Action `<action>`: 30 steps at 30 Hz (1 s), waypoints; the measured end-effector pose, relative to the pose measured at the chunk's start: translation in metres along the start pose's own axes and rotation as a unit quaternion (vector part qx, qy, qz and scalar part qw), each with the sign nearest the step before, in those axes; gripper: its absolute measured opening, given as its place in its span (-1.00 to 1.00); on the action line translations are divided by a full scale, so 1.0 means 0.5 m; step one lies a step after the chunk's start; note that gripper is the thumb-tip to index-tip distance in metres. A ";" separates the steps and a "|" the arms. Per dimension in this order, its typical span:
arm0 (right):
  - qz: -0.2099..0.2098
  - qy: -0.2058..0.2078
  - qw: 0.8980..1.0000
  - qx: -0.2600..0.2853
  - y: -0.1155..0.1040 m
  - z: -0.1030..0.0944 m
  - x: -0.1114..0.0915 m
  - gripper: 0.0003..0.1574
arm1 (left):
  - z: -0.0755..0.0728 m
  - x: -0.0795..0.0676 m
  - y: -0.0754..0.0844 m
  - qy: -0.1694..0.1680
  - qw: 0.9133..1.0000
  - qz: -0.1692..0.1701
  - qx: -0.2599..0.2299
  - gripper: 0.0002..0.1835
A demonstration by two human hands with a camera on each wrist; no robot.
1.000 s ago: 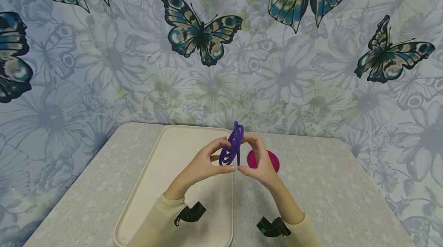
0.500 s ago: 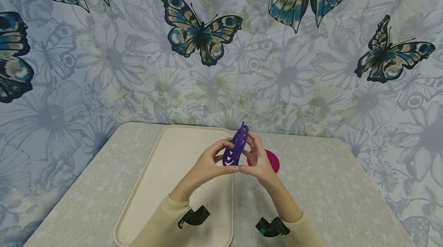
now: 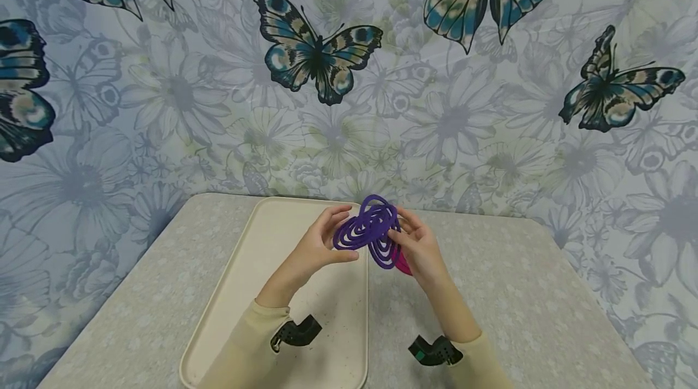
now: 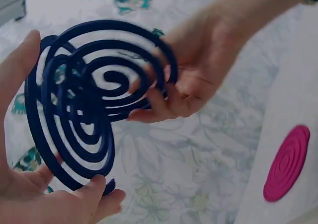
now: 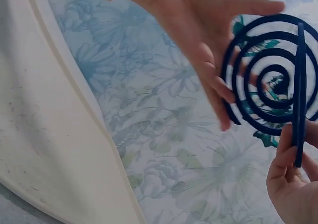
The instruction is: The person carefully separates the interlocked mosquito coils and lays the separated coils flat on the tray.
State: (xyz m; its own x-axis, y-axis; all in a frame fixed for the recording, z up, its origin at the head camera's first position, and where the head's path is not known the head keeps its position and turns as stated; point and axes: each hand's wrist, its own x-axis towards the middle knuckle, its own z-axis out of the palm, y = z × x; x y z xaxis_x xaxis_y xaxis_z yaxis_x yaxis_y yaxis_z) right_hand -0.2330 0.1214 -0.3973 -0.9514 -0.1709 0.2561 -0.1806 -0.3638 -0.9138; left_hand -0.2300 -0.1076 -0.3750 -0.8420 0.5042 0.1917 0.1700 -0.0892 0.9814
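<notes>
A pair of flat purple spirals [image 3: 376,222], crossed and threaded through each other, hangs in the air between the hands. My right hand [image 3: 426,249] pinches the right one, thumb in front and fingers behind. In the right wrist view, that right hand [image 5: 293,191] grips a spiral turned edge-on. My left hand [image 3: 312,246] is spread around the left spiral, thumb stretched out below it. Its fingers touch the spiral's outer rim in the left wrist view, where the coils look dark blue [image 4: 119,28]. A magenta spiral disc [image 3: 402,263] lies behind my right hand, partly hidden.
A cream tray [image 3: 234,316] lies on the left of the grey patterned table [image 3: 523,292], beneath my left forearm. Behind the table hangs a butterfly-print cloth [image 3: 349,146]. Black wrist mounts [image 3: 436,351] sit on both sleeves.
The purple spirals have turned from nearly edge-on to face me more and fanned apart into a cross. My left hand has loosened and drawn left; the right thumb has moved onto the front.
</notes>
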 end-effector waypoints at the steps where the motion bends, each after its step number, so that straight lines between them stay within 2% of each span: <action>1: 0.003 -0.003 1.000 0.006 -0.002 -0.004 0.001 -0.48 | -0.007 0.000 -0.002 -0.007 1.000 -0.011 -0.020 0.02; 4: 0.018 -0.022 0.999 0.034 -0.008 -0.017 0.001 -0.47 | -0.022 0.004 -0.008 -0.004 0.994 -0.045 -0.096 -0.13; 8: 0.048 -0.056 0.994 0.079 -0.014 -0.026 0.001 -0.49 | -0.032 0.015 -0.023 0.016 0.981 -0.089 -0.171 -0.38; 10: 0.066 -0.070 0.990 0.099 -0.016 -0.026 0.002 -0.50 | -0.033 0.020 -0.032 0.010 0.976 -0.112 -0.187 -0.48; 13: 0.092 -0.087 0.986 0.111 -0.015 -0.022 0.002 -0.51 | -0.031 0.023 -0.044 -0.015 0.975 -0.128 -0.180 -0.67; 15: 0.098 -0.097 0.984 0.113 -0.013 -0.019 0.001 -0.51 | -0.027 0.024 -0.049 -0.014 0.976 -0.129 -0.175 -0.76; 17: 0.098 -0.104 0.983 0.112 -0.011 -0.015 0.000 -0.53 | -0.022 0.024 -0.051 0.004 0.977 -0.124 -0.172 -0.78; 20: 0.099 -0.115 0.982 0.111 -0.006 -0.009 -0.003 -0.59 | -0.014 0.025 -0.051 0.049 0.974 -0.116 -0.190 -0.81; 25: 0.131 -0.131 0.975 0.124 0.000 -0.001 -0.007 -0.68 | -0.002 0.026 -0.043 0.103 0.965 -0.108 -0.215 -0.80; 30: 0.167 -0.150 0.963 0.147 0.002 0.005 -0.010 -0.60 | 0.009 0.027 -0.035 0.156 0.954 -0.100 -0.237 -0.75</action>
State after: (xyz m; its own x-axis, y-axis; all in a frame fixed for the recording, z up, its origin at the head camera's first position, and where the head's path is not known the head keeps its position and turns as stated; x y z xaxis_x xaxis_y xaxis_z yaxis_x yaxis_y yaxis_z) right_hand -0.2276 0.1195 -0.3987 -0.8215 -0.5642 0.0821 0.2439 -0.4780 -0.8438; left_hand -0.2423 -0.0952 -0.3896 -0.9573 0.2783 -0.0777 -0.1976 -0.4341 0.8790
